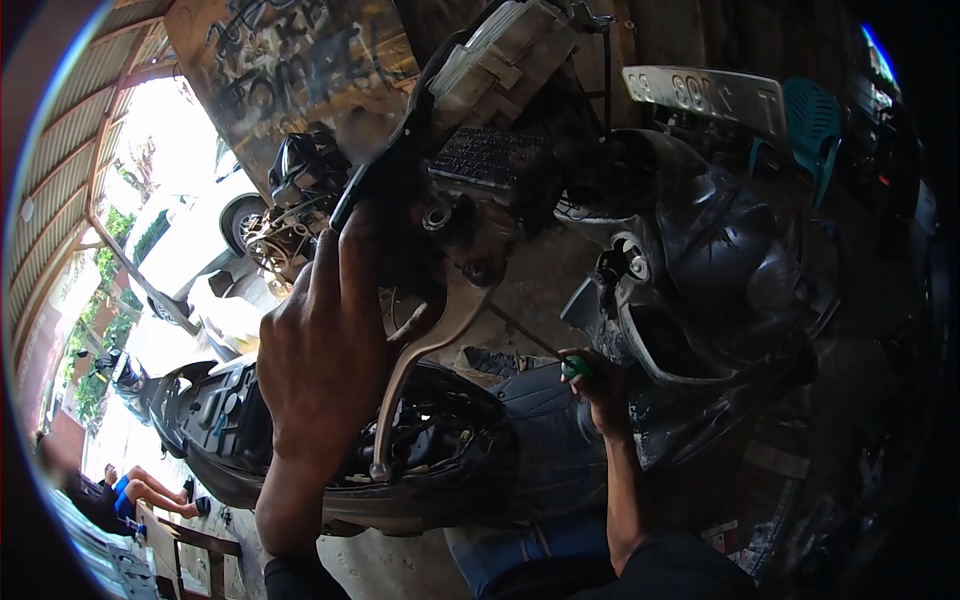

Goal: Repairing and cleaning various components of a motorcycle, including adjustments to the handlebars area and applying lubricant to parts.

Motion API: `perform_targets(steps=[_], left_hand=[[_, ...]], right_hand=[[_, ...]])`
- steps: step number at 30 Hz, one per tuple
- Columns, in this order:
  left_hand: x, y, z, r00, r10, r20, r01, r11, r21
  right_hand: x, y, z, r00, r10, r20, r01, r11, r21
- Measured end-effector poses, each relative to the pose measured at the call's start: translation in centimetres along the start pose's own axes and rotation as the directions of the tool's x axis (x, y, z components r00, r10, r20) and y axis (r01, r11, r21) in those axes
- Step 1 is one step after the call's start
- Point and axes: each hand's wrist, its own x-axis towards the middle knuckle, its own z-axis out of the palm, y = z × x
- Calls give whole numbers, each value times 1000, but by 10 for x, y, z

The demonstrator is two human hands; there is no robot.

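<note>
My left hand (322, 350) is closed around a dark part of the scooter's handlebar assembly, its fingers reaching up along the side; the thumb is hidden. Right beside it a silver brake lever (408, 362) hangs down from its pivot, curving to a ball end. In my right hand (603, 395), lower right of the lever, is a screwdriver with a green handle (576, 368). Its thin shaft points up and left to the area near the lever pivot (482, 270); whether the tip touches is too dark to tell. A brake fluid reservoir cap (480, 160) appears above.
Below lies a scooter body with an opened seat compartment (425, 440). Dark scooter front panels (715, 240) and a licence plate (705, 98) are at right, with a green plastic chair (812, 130) behind. A person (150, 490) sits at far left; a car (200, 235) stands outside.
</note>
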Motion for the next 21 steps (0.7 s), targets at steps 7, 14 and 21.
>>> perform_targets(steps=[7, 14, 21], left_hand=[[0, 3, -4, 999, -8, 52, 5, 999, 45], [-1, 2, -5, 1000, -7, -5, 7, 1000, 11], [0, 5, 0, 997, 3, -76, 1, 999, 53]], right_hand=[[14, 1, -25, 725, 319, 611, -634, 654, 412], [-4, 2, -1, 961, 177, 212, -255, 862, 437], [10, 10, -8, 938, 268, 219, -333, 872, 359]])
